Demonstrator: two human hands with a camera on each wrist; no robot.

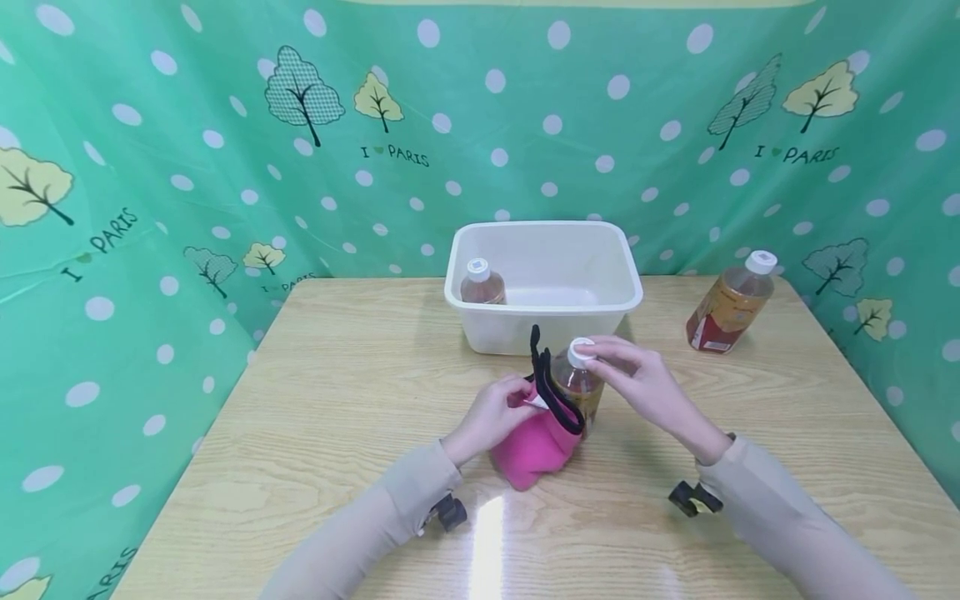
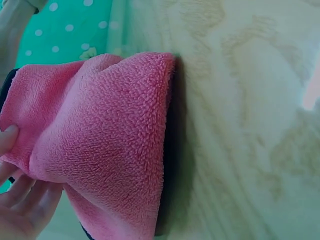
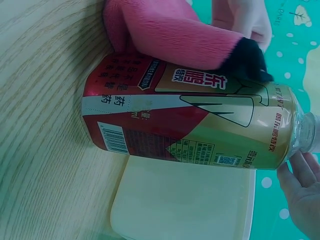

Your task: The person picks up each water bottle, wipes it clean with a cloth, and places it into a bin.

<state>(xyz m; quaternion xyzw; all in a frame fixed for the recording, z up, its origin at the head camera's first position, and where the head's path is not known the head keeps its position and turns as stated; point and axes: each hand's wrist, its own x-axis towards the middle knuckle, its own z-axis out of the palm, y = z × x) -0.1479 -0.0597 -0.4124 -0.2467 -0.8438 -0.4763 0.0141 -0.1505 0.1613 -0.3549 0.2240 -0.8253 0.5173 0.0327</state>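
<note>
A fluffy pink towel with black edging is pinched by my left hand near its top edge. In the left wrist view the thumb lies on one side of the towel and the other fingers behind it. A drink bottle with a red and gold label stands upright on the table, its left side partly covered by the towel in the head view. My right hand grips that bottle's white cap with thumb and fingertips from above.
Just behind the hands is a white plastic tub with one capped bottle inside at its left. A similar bottle stands at the back right of the wooden table. A green printed cloth hangs behind.
</note>
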